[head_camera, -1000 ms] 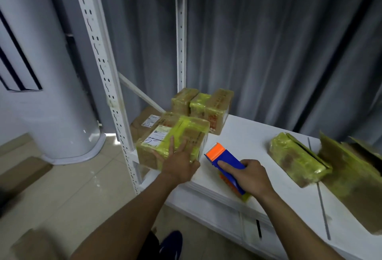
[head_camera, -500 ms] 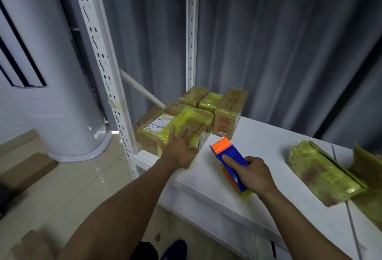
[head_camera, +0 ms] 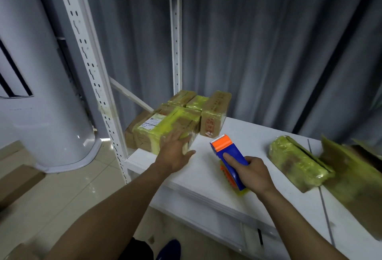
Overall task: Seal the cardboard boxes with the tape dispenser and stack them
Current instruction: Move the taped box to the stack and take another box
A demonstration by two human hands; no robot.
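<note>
A cardboard box wrapped in yellow tape (head_camera: pixel 165 127), with a white label, sits at the left end of the white shelf (head_camera: pixel 208 175) on top of a brown box (head_camera: pixel 134 127). My left hand (head_camera: pixel 175 152) lies flat against its near right corner, fingers straight. My right hand (head_camera: pixel 254 173) grips a blue tape dispenser with an orange head (head_camera: pixel 225 150), index finger along its top, held just over the shelf. Behind stand more taped boxes (head_camera: pixel 215 113). To the right lies a yellow-taped box (head_camera: pixel 297 160).
A white perforated rack post (head_camera: pixel 86 69) rises left of the stack. A large open box with raised flaps (head_camera: pixel 355 185) sits at the right edge. A white cylindrical unit (head_camera: pixel 47 94) stands on the tiled floor at left. Grey curtains hang behind.
My left hand has slid from the top of the labelled box toward its near right corner. The dispenser in my right hand stays close by. The view has shifted left.
</note>
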